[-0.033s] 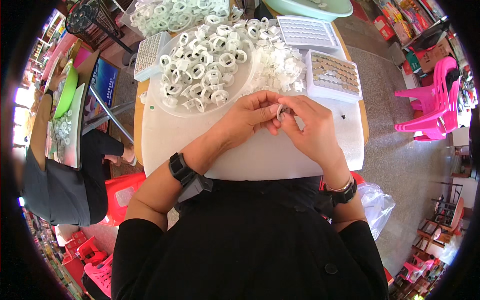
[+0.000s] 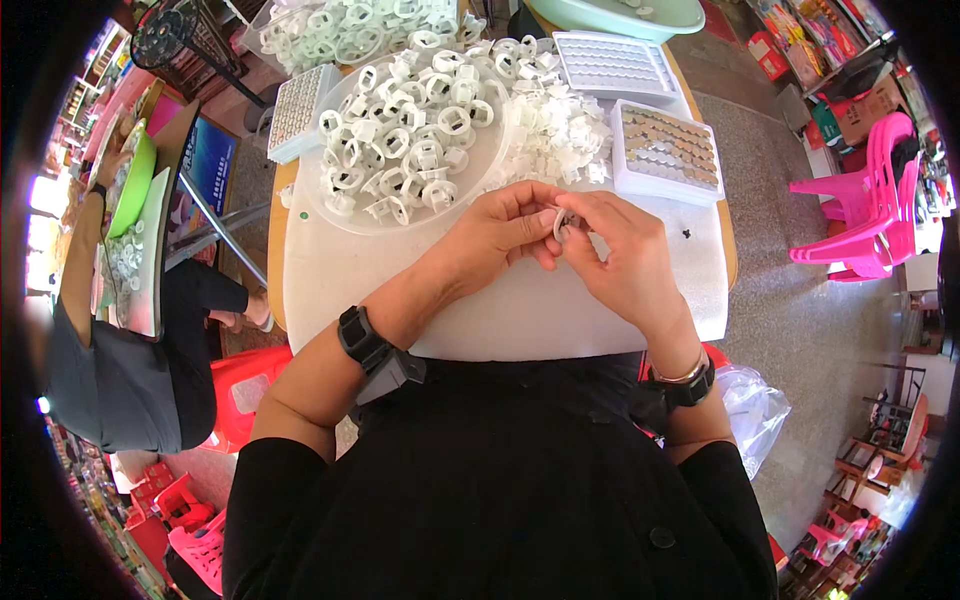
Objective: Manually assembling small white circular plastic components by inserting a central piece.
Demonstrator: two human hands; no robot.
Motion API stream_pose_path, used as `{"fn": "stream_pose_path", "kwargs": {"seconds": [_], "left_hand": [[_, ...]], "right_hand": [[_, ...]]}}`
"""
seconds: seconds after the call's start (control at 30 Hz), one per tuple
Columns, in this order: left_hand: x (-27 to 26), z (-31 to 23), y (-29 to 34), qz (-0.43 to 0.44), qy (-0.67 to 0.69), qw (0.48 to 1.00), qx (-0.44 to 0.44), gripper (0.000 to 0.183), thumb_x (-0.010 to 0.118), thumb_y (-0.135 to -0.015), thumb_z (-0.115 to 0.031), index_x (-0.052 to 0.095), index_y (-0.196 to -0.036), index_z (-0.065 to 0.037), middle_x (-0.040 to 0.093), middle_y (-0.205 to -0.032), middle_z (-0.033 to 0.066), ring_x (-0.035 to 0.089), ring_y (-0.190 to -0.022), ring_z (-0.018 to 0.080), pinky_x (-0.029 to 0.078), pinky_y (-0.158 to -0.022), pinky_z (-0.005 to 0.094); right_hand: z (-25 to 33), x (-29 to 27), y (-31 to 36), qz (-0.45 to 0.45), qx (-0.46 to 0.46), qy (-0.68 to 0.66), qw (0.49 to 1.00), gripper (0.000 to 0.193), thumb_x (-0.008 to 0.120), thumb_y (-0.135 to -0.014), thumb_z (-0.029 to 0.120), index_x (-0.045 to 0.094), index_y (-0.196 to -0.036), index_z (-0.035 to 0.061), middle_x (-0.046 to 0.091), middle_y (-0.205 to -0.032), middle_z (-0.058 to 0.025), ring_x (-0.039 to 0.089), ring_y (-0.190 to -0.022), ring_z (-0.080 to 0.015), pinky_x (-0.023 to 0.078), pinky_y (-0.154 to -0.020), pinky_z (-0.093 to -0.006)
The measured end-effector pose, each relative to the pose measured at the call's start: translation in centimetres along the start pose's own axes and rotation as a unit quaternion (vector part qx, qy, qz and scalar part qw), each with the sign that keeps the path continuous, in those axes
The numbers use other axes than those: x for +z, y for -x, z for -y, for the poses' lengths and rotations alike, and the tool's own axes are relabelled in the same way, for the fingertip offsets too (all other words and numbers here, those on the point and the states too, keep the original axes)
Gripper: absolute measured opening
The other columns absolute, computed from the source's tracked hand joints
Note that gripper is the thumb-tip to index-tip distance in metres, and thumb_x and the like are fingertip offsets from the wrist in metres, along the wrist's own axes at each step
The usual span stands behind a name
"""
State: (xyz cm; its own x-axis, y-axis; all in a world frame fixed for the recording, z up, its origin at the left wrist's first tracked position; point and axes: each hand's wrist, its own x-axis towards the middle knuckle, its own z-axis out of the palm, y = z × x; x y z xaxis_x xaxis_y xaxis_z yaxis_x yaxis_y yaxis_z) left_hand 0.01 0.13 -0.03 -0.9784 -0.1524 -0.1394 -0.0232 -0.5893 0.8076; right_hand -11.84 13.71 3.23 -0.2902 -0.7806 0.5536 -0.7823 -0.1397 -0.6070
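Both hands meet over the near half of the white-covered table. My left hand [image 2: 510,228] pinches a small white ring-shaped plastic part [image 2: 561,224], with something dark at its inner side. From the other side, the thumb and fingers of my right hand [image 2: 618,250] close on the same part. My fingers hide much of it. Just beyond my hands is a heap of small white plastic pieces [image 2: 560,130]. To its left, many white ring-shaped parts with dark slots [image 2: 410,130] lie piled on a round translucent tray [image 2: 335,215].
Right of the heap sit a tray with rows of small metallic pieces [image 2: 668,150] and a white ridged tray [image 2: 615,65]. Another filled tray [image 2: 297,112] stands at left. A pale green basin [image 2: 625,22] is at the back. A co-worker [image 2: 120,360] sits left; pink chairs [image 2: 865,205] stand right.
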Motion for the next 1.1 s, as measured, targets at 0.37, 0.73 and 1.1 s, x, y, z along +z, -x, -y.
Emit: {"fn": "stream_pose_path", "kwargs": {"seconds": [0.37, 0.73, 1.1], "left_hand": [[0.2, 0.2, -0.1, -0.024, -0.013, 1.000, -0.002, 0.028, 0.052, -0.095, -0.015, 0.051, -0.118, 0.001, 0.060, -0.097, 0.0063, 0.059, -0.083, 0.0122, 0.051, -0.073, 0.0265], [0.8, -0.3, 0.2, -0.071, -0.025, 0.997, -0.011, 0.027, 0.055, -0.094, -0.016, 0.053, -0.117, -0.001, 0.060, -0.094, 0.0053, 0.058, -0.079, 0.0125, 0.049, -0.070, 0.0270], [0.6, -0.7, 0.5, -0.049, 0.028, 0.998, -0.012, 0.029, 0.055, -0.094, -0.017, 0.052, -0.118, -0.001, 0.058, -0.096, 0.0055, 0.057, -0.080, 0.0136, 0.049, -0.067, 0.0288]], "right_hand": [[-0.2, 0.2, -0.1, 0.039, -0.041, 0.097, 0.994, 0.009, 0.058, -0.080, 0.008, 0.055, -0.087, 0.0040, 0.057, -0.075, -0.0093, 0.060, -0.067, -0.0277, 0.049, -0.058, -0.0372], [-0.3, 0.6, -0.3, 0.047, -0.035, 0.128, 0.990, 0.017, 0.055, -0.077, 0.001, 0.057, -0.094, 0.0030, 0.058, -0.076, -0.0096, 0.059, -0.064, -0.0267, 0.049, -0.055, -0.0362], [0.1, -0.2, -0.2, -0.037, 0.026, 0.014, 0.999, 0.020, 0.067, -0.073, 0.007, 0.058, -0.091, 0.0062, 0.057, -0.084, -0.0120, 0.059, -0.076, -0.0305, 0.048, -0.066, -0.0385]]}}
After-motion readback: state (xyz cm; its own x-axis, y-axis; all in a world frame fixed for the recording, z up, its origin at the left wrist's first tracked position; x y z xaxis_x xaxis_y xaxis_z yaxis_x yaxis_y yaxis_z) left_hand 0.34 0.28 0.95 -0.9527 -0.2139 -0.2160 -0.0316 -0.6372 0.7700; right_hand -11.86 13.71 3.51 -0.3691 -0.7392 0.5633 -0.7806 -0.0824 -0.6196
